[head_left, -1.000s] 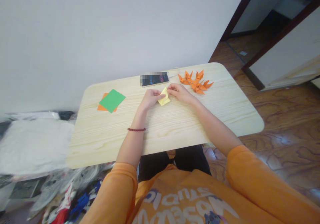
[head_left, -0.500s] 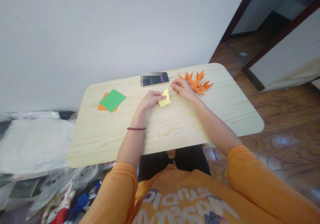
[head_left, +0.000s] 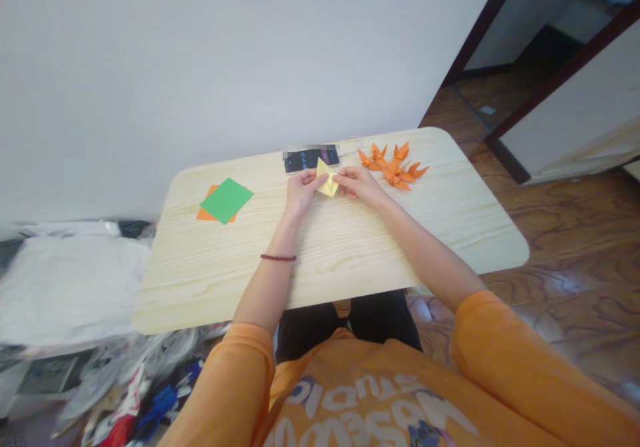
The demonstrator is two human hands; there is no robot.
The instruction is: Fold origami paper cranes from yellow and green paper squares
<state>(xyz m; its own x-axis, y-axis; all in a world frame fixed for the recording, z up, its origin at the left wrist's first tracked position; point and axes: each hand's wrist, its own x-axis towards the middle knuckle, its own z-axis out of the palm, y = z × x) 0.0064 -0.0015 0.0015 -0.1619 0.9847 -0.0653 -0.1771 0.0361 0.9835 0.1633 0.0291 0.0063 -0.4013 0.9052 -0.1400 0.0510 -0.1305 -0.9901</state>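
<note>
A folded piece of yellow paper (head_left: 326,184) is held between both hands over the middle of the table, its pointed tip facing away from me. My left hand (head_left: 302,190) pinches its left side, thumb on top. From the other side my right hand (head_left: 359,186) grips the right edge between thumb and fingers. The fingers under the paper are partly hidden. Just behind the paper lies a phone (head_left: 299,161) with a lit screen, partly covered by the paper's tip.
Several folded orange paper cranes (head_left: 397,167) are bunched to the right of my hands. At the left lie a green paper square (head_left: 227,200) and an orange sheet (head_left: 206,214) under it. The pale wooden table (head_left: 200,287) meets a white wall (head_left: 200,67) behind.
My right hand has come left and down to grip the yellow paper. My left hand has lifted the paper slightly away from me, nearer the phone, and the paper has turned.
</note>
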